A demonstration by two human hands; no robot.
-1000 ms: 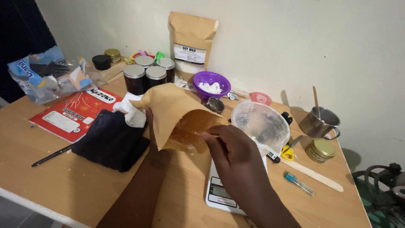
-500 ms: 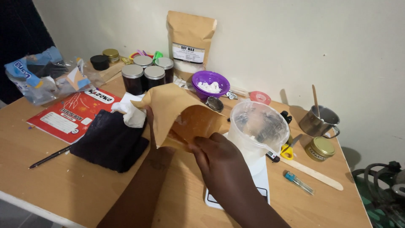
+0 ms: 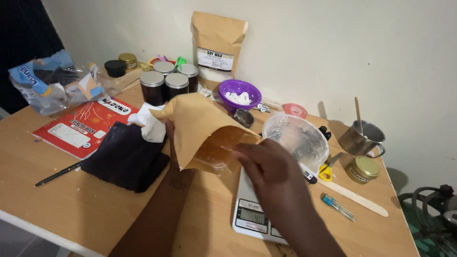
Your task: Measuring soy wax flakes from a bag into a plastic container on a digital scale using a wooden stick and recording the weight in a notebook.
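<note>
Here I see the brown paper pouch (image 3: 202, 128) held tilted above the counter (image 3: 85, 209), its open mouth turned down toward the clear plastic tub (image 3: 297, 138) that sits on the white kitchen scale (image 3: 252, 216). My left hand (image 3: 170, 138) is closed on the pouch from behind; my right hand (image 3: 271, 166) is curled at the pouch's mouth, fingers pinching its lower edge. Judging by this, pouring is under way: the tub looks nearly empty, so most of the filling remains. Beside the tub lie yellow scissors (image 3: 326, 171), a gold-lidded tin (image 3: 362, 169) and a metal cup (image 3: 362, 138). Farther back stand a purple bowl (image 3: 240, 94) of white flakes and dark jars (image 3: 164, 85).
</note>
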